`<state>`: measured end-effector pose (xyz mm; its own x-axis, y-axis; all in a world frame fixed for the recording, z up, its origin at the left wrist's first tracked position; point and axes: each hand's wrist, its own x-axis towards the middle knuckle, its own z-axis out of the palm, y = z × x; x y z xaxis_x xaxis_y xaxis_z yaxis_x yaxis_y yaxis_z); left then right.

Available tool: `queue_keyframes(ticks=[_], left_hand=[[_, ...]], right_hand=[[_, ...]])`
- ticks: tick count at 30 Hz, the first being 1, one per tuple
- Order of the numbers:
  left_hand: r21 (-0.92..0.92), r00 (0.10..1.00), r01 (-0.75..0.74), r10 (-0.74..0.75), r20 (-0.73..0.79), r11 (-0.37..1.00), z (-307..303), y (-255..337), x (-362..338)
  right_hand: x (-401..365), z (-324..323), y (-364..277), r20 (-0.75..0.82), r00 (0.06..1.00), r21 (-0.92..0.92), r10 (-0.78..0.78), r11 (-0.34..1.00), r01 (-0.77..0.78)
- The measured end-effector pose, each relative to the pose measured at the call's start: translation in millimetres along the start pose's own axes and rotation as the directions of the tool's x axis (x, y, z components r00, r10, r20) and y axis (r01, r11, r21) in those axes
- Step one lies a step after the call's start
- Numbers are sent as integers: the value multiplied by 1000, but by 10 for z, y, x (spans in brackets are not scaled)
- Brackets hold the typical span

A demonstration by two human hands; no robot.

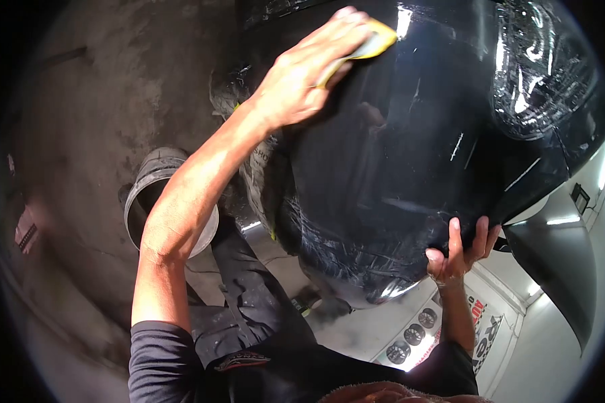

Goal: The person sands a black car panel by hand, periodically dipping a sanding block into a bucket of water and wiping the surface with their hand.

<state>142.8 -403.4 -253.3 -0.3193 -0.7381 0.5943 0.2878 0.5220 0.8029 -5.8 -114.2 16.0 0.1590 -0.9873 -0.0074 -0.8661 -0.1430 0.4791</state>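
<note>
My left hand point(302, 70) is wrapped round a yellow and grey pad point(378, 41), which lies against the upper part of a glossy dark car panel point(383, 154). Motion slightly blurs the fingers and the pad. Lower right, my right hand point(458, 258) touches the panel's edge with its fingers apart and holds nothing. Light streaks and scuffs show on the dark surface. Clear, wrinkled plastic film point(541, 74) covers a rounded part at the upper right.
A round bucket point(141, 195) stands on the stained floor point(101, 101), partly behind my left forearm. Crumpled masking paper point(257, 178) hangs along the panel's left side. A dark curved panel point(561, 252) is at the right, near a wall banner point(413, 336) with wheel pictures.
</note>
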Motion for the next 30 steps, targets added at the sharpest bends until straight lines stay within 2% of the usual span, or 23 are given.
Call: queue_keyframes(ticks=[2,4,5,6,8,9,10,11,13,16,18,19,20,22,24,25,27,30], left_hand=[[-36,993,-120,120,-2,992,97,162,412],[11,890,-452,452,-58,892,183,-44,618],[-17,894,-448,448,-18,894,151,-128,581],[-197,946,-324,323,-40,925,209,-156,451],[-567,995,-91,55,-81,818,318,-199,197],[-339,995,-99,90,-42,936,132,-281,105],[-89,993,-119,119,1,989,30,-329,54],[-101,992,-122,122,-7,987,29,-240,156],[-52,964,-265,265,9,963,52,-358,330],[-26,940,-338,339,48,941,65,-522,338],[-47,972,-193,197,128,980,-96,-408,243],[-31,976,-168,170,138,985,-100,-475,130],[-69,988,-115,121,100,991,-91,-402,124],[-67,985,-173,175,13,983,24,-319,194],[93,929,-335,345,-132,938,288,-542,320],[123,930,-321,337,-147,939,364,-559,300],[20,992,-124,125,-21,992,105,-98,346],[234,994,-56,31,107,971,73,67,158]], right_hand=[[-49,-7,3,18,1000,-9,2,1000,-2],[-35,-30,-17,27,999,-37,22,999,-21],[-55,-35,-15,41,999,-43,29,999,-27],[-61,-47,-24,52,998,-52,32,998,-30],[-49,-65,-29,72,997,-65,36,997,-32],[-34,-70,-31,75,997,-65,35,997,-31],[-46,-75,-32,77,997,-62,28,998,-24],[-80,-71,-14,83,996,-55,18,998,-14],[-107,-61,18,88,996,-50,4,999,1],[-116,-42,-22,80,997,-62,9,998,-4],[-106,-69,-21,87,996,-74,5,997,2],[-114,-72,-14,89,996,-80,1,997,6],[-119,-68,-11,89,996,-83,-2,996,10],[-122,-62,4,91,996,-87,-8,996,16],[-102,-78,-5,99,995,-91,-8,996,17],[-102,-76,-3,97,995,-89,-8,996,17],[-106,-82,-6,98,995,-84,-8,996,17],[-120,-53,-28,40,998,-38,54,998,-52]])
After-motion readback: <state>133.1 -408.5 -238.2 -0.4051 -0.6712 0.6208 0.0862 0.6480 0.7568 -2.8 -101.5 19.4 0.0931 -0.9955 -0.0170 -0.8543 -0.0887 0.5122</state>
